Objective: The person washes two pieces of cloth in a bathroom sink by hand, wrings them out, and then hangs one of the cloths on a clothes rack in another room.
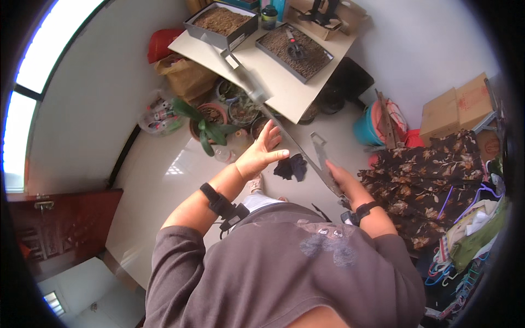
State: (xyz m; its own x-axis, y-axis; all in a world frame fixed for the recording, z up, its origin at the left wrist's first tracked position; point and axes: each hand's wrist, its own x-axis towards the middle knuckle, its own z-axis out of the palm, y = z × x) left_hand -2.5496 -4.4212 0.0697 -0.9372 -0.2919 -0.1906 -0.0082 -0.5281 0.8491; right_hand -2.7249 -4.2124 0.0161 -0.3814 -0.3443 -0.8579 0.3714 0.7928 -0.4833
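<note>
My right hand (342, 178) grips the near part of a long, thin grey folding metal frame (301, 147). The frame runs from beside my waist up past my left hand to the table, where its far end is blurred. A shorter arm with a slotted end (318, 141) stands out close to my right fingers. Just left of the frame, my left hand (262, 151) is spread with thumb and fingers apart, holding nothing; whether a fingertip touches the metal I cannot tell. Dark cloth (290, 167) lies on the floor beneath.
A cream table (283, 96) carries a box of brown granules (221, 21) and a shallow tray (303, 65) with a hand tool. Potted plants (209, 119) stand on the floor below. At right are a teal bucket (365, 127), cardboard boxes (455, 106) and flowered fabric (430, 176).
</note>
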